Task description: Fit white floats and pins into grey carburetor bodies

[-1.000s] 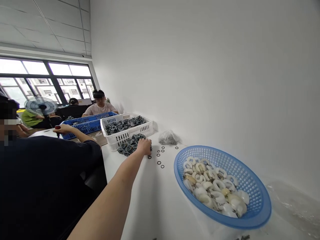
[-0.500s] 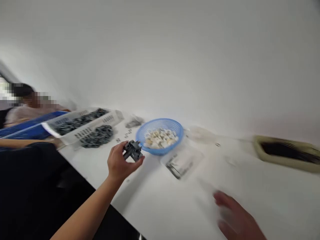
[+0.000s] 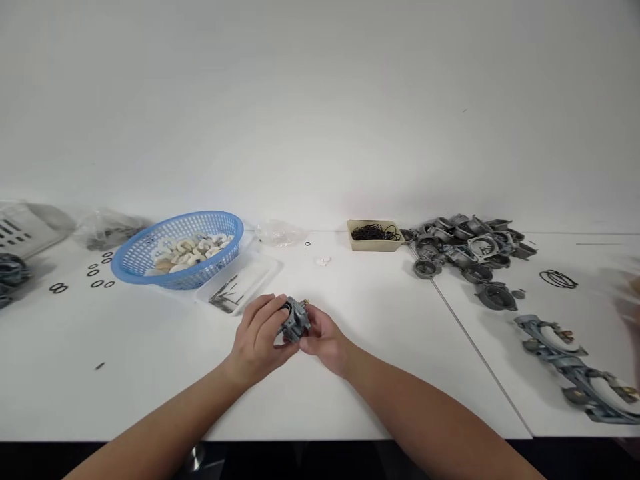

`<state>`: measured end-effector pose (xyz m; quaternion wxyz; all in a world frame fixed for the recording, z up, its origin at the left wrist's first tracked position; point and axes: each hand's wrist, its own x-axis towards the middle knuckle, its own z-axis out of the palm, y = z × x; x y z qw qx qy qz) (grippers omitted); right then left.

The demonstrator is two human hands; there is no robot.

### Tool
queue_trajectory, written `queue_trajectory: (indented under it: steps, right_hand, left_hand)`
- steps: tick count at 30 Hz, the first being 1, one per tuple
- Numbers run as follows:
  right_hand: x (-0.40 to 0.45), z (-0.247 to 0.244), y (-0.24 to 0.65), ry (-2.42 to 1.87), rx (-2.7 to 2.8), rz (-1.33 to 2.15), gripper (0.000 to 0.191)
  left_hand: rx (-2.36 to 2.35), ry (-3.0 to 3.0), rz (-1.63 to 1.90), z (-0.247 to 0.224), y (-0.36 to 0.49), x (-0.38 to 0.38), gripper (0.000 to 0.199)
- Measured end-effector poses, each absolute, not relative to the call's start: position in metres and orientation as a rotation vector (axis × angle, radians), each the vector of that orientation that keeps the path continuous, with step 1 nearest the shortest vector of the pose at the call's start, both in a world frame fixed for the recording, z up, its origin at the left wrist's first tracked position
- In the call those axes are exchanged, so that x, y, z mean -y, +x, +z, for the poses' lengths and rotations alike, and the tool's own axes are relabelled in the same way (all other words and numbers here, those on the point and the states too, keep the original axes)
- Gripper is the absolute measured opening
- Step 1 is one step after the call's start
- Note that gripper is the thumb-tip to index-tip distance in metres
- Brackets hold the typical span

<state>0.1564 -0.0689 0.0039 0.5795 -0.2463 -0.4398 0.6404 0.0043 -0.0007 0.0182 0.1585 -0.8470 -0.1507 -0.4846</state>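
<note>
Both my hands meet at the middle of the white table, holding a grey metal carburettor-like body between them. My left hand wraps its near side, and my right hand cups it from below. Behind them stands a clear plastic tray of thin metal pins. A blue plastic basket of white curved pieces lies further left. Small black O-rings are scattered beyond it. To the right, a beige tray of black O-rings sits beside a heap of grey metal castings.
Linked grey metal parts lie on a second table at the right, past a seam. A blurred hand shows at the right edge. A white crate and a plastic bag stand at the far left.
The view has swung right, away from the crates and co-workers. My left hand, earlier holding the part alone, now shares it with my right hand, which has come in from the lower right.
</note>
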Motion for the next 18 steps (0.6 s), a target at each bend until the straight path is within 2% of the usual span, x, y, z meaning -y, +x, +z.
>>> queue_trajectory:
  steps: [6, 11, 15, 18]
  right_hand:
    - [0.062, 0.000, 0.167, -0.758, 0.916, 1.424, 0.076]
    - [0.059, 0.006, 0.173, -0.898, 0.903, 1.362, 0.053]
    - [0.062, 0.009, 0.173, -0.731, 0.860, 1.377, 0.065]
    - [0.062, 0.009, 0.172, -0.531, 0.852, 1.464, 0.056]
  left_hand:
    - [0.333, -2.413, -1.341, 0.013, 0.019, 0.002, 0.042]
    - [0.373, -2.475, -1.278, 0.017, 0.029, 0.000, 0.058]
    - [0.488, -2.449, -1.452, 0.020, 0.034, 0.004, 0.068]
    - [0.786, -2.450, -1.627, 0.020, 0.041, 0.016, 0.067]
